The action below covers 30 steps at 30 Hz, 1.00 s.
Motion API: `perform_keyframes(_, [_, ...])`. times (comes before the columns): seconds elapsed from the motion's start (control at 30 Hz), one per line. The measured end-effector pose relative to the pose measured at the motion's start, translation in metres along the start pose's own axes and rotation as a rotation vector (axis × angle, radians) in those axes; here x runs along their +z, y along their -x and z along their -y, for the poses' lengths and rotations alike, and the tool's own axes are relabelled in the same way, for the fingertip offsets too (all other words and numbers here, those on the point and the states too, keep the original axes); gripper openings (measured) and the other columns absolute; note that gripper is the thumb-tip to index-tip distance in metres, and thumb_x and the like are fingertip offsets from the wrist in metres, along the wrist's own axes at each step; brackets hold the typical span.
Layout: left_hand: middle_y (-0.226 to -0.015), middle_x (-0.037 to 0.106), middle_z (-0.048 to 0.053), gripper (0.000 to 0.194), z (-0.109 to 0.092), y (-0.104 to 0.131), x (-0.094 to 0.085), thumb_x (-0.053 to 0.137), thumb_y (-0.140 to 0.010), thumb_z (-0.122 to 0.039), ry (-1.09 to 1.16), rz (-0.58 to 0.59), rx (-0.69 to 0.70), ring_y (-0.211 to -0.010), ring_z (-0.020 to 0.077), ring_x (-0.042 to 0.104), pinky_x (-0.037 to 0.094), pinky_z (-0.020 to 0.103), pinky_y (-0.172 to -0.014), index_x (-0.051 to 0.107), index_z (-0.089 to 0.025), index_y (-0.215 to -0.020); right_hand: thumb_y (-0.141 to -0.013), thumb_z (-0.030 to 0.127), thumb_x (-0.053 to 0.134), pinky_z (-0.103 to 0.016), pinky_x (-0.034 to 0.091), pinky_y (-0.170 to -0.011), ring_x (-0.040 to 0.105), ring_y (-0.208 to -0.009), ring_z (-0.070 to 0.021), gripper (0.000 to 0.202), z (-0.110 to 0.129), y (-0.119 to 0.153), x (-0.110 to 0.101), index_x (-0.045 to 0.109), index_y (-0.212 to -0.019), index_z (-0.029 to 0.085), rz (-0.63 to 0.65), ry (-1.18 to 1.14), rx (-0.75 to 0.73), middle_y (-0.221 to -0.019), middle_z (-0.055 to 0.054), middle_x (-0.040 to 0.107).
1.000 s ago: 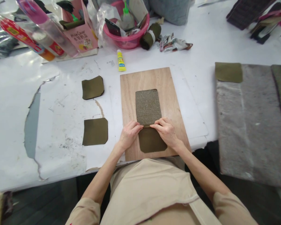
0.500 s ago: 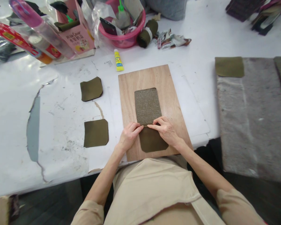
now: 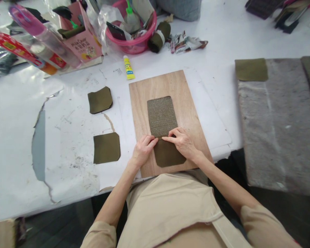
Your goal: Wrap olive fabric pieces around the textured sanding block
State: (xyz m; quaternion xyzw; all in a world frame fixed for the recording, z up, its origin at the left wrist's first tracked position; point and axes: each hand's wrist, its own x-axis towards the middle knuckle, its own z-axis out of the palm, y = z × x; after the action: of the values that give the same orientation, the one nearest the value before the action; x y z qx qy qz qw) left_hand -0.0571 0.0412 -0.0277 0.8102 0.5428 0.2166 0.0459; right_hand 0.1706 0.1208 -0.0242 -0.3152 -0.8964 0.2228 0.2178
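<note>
A rectangular olive piece, fabric or leather, lies on a wooden board [image 3: 187, 100]. Its far part [image 3: 162, 115] is speckled and ribbed, while the near part [image 3: 169, 153] is smooth with cut corners. A narrow seam or folded edge crosses between the two. My left hand [image 3: 143, 148] has its fingers closed on the left end of this seam, thumb and fingertips together. From the right, my right hand [image 3: 183, 143] presses its fingertips on the same seam, the index finger pointing left and the other fingers curled. Whether the two parts are one piece I cannot tell.
Two small stacks of olive pieces, a far one [image 3: 100, 100] and a near one [image 3: 107, 148], lie to the left. Beyond the board are a yellow glue tube [image 3: 128, 68] and a pink basket [image 3: 136, 48]. A grey padded slab [image 3: 279, 127] stands at right.
The view has shifted slightly. Both hands stay at the seam, with hardly any visible movement of the fingers.
</note>
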Motion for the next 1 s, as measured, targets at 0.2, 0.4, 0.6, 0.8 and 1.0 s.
perform_keyframes(0.2, [-0.104,0.062,0.011,0.027,-0.003,0.0,-0.001,0.043,-0.097,-0.014,-0.042,0.028,0.02,-0.097,0.0206,0.057,0.054,0.034,-0.08,0.06,-0.017,-0.117,-0.096,0.019,0.053,-0.036,0.04,-0.091,0.05,-0.1,-0.0202,0.029,0.001,0.0,-0.001,0.069,-0.116,0.033,0.036,0.072,-0.018,-0.098,-0.004,0.059])
perform_keyframes(0.4, [-0.109,0.062,0.011,0.031,-0.001,0.006,-0.004,0.041,-0.097,-0.016,-0.045,0.066,-0.001,-0.102,0.0221,0.058,0.055,0.038,-0.084,0.058,-0.02,-0.123,-0.095,0.02,0.054,-0.036,0.038,-0.088,0.051,-0.098,-0.0205,0.028,0.002,-0.001,-0.001,0.07,-0.114,0.033,0.031,0.101,-0.016,-0.096,-0.004,0.06])
perform_keyframes(0.6, [-0.107,0.062,0.011,0.028,0.005,0.014,-0.013,0.042,-0.096,-0.014,-0.056,0.08,-0.043,-0.1,0.0219,0.057,0.054,0.036,-0.084,0.061,-0.02,-0.117,-0.096,0.02,0.053,-0.035,0.037,-0.09,0.05,-0.098,-0.0194,0.027,0.002,-0.002,-0.002,0.071,-0.111,0.033,0.011,0.095,-0.019,-0.096,-0.003,0.059])
perform_keyframes(0.8, [-0.109,0.061,0.011,0.032,-0.016,0.004,-0.014,0.045,-0.095,-0.012,-0.029,-0.016,-0.111,-0.104,0.0226,0.056,0.051,0.038,-0.088,0.058,-0.02,-0.123,-0.096,0.02,0.052,-0.036,0.037,-0.09,0.05,-0.099,-0.0195,0.028,0.002,-0.002,-0.001,0.07,-0.112,0.034,0.005,0.099,-0.023,-0.097,-0.003,0.06])
perform_keyframes(1.0, [-0.107,0.062,0.013,0.03,-0.031,-0.005,0.001,0.046,-0.095,-0.012,-0.092,0.032,-0.047,-0.102,0.0243,0.056,0.051,0.039,-0.086,0.057,-0.015,-0.123,-0.094,0.022,0.056,-0.035,0.039,-0.087,0.05,-0.097,-0.0198,0.025,0.003,-0.003,-0.003,0.071,-0.111,0.033,0.01,0.079,-0.02,-0.096,-0.003,0.06])
